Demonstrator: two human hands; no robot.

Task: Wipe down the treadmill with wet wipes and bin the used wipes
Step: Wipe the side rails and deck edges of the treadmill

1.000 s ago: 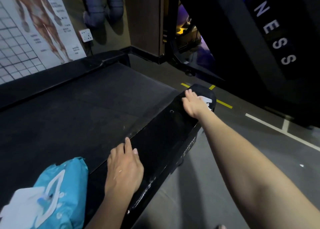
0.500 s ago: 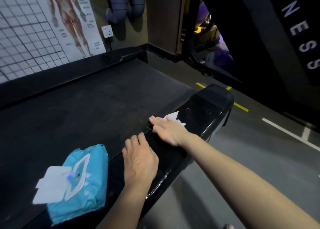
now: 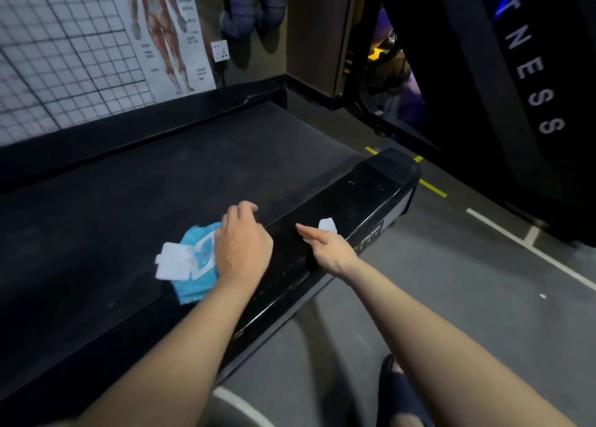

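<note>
Flat-fingered, the right hand point(image 3: 329, 249) presses a white wipe point(image 3: 327, 226) onto the treadmill's side rail point(image 3: 371, 181), near the left hand point(image 3: 243, 243), which rests there loosely bent, holding nothing; a second ago the wipe was at the rail's far end

Two forearms show, bare along their whole visible length: one lies over the treadmill point(image 3: 354, 194), the other just off its near side. The left hand point(image 3: 243, 243) is bare, with a few small pale flecks scattered across its back. The right hand point(image 3: 329, 249) is bare as well. Beside the treadmill, one foot wears a dark slipper point(image 3: 400, 394) with a broad band across the top. A little bare skin shows ahead of the band and behind it. The slipper is blurred, so its finer details cannot be made out.
</note>
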